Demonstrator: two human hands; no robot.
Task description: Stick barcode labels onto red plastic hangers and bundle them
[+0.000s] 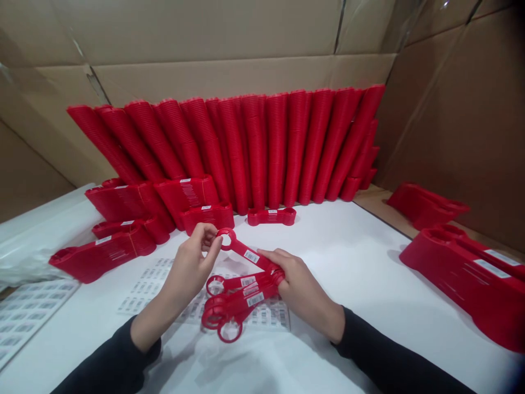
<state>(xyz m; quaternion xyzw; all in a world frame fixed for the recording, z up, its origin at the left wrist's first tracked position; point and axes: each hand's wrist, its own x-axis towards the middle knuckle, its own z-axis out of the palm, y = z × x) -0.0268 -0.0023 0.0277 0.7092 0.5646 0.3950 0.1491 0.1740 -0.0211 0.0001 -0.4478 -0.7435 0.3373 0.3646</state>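
My right hand (296, 280) is closed round one end of several fanned-out red plastic pieces (238, 300). These are flat bars with ring-shaped ends, and white barcode labels show on their middles. With thumb and fingers, my left hand (196, 257) pinches the open ring of the uppermost red plastic piece (246, 253), which angles away from the others. That piece's other end meets the bunch at my right hand, whose fingers partly hide it. Beneath the bunch, a sheet of barcode labels (143, 290) lies on the white table (328, 339).
Tall stacks of red pieces (256, 153) line the cardboard wall (213, 76) at the back. Shorter labelled stacks stand on the left (104, 253), at the back middle (271, 216) and on the right (463, 279). Another label sheet (30, 312) and clear plastic wrapping (45, 235) lie far left.
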